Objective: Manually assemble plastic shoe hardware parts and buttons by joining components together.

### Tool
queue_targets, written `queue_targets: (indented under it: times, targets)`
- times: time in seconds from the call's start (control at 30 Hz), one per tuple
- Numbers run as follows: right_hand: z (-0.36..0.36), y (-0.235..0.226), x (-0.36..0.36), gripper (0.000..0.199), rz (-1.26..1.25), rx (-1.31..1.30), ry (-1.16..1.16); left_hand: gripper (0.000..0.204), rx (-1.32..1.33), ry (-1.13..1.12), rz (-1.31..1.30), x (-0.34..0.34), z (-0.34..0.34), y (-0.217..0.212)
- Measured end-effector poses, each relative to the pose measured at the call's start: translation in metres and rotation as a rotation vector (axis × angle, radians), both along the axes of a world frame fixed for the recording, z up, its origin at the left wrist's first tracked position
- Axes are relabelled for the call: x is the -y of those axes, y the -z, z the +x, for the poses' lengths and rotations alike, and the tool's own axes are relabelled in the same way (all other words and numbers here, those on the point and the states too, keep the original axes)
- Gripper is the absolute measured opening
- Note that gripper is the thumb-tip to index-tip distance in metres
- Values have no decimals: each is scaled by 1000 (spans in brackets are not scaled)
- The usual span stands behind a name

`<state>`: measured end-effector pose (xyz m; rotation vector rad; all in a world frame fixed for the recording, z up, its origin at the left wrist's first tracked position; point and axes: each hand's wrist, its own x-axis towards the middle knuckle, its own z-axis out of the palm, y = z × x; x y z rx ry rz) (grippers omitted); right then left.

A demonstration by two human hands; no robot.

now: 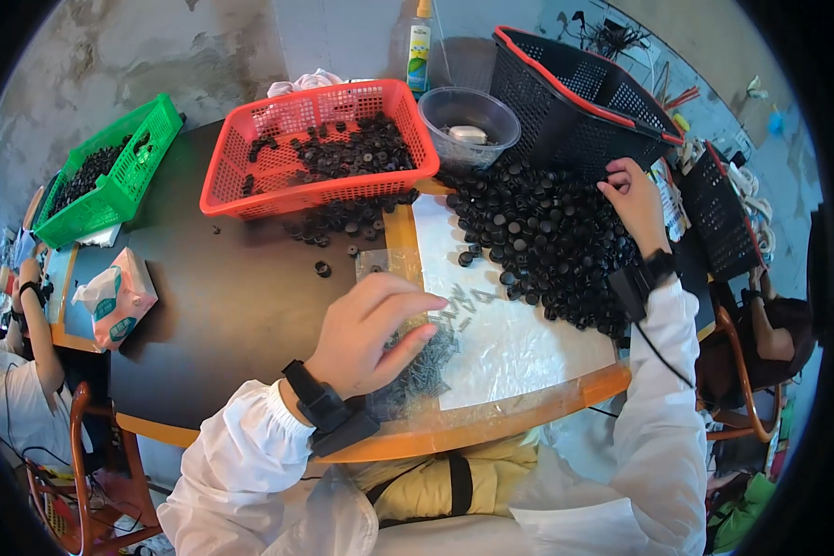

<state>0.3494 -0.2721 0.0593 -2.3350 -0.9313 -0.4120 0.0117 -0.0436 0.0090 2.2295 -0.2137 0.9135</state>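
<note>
My left hand (369, 332) hovers over a pile of small grey screws (423, 369) at the table's near edge. Its fingers are curved, with a gap between thumb and forefinger, and nothing shows in it. Loose screws (463, 304) lie beside the fingertips on a white sheet (491, 366). My right hand (635, 196) is at the far right of a big heap of round black caps (547, 246), close to the black basket. Its fingers are curled in toward the thumb; whatever they pinch, if anything, is too small to make out.
A red basket (320, 190) holds small black parts, some spilled in front. Behind the heap stand a clear tub (470, 153), a black basket (528, 102) and a spray bottle (419, 56). Left are a green basket (111, 185) and tissue pack (130, 301). People sit at both sides.
</note>
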Motion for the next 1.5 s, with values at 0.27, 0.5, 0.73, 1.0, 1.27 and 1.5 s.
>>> queue_targets:
  times: [0.27,0.5,0.73,1.0,1.27,1.5]
  targets:
    - [1,-20,-7,18,-281,418,60,20,-30,-2,91,-6,-2,1]
    - [-131,-16,-116,22,-179,95,-743,13,-160,106,230,-11,2,21]
    - [-161,36,-182,26,-312,189,-902,22,-167,208,248,-25,-1,18]
    - [-160,37,-185,16,-308,269,-899,21,-192,252,237,-26,-4,21]
    - [-176,2,-122,21,-174,-680,-719,13,-191,191,253,-27,1,22]
    - [-163,23,-93,22,3,-1443,-741,15,-233,173,296,-23,4,17]
